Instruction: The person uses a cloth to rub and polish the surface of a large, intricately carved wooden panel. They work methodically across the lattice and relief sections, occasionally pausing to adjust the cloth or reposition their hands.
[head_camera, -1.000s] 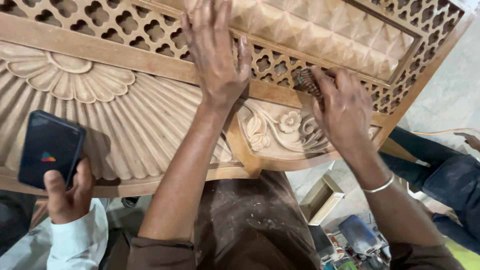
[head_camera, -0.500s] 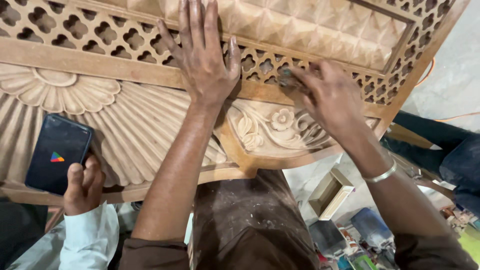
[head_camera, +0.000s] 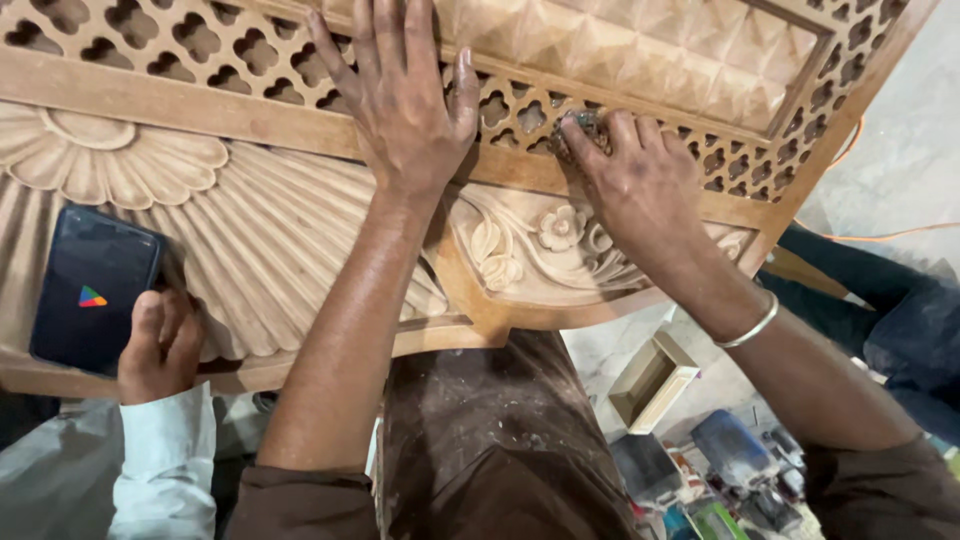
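Since the earlier frame the right hand (head_camera: 640, 190), clenched on a dark sanding pad (head_camera: 578, 130), has slid left along the lattice strip of the carved wooden panel (head_camera: 250, 240), upper centre, while the left hand (head_camera: 400, 100) lies flat, released; the panel's long axis runs left-right, floor open lower right.

A large carved wooden panel (head_camera: 300, 250) serves as the work surface: pierced lattice bands along its far and right edges, a fan relief at the left, a floral relief at the near edge. A dark sanding block (head_camera: 580, 130) lies on the lattice band near the right edge.
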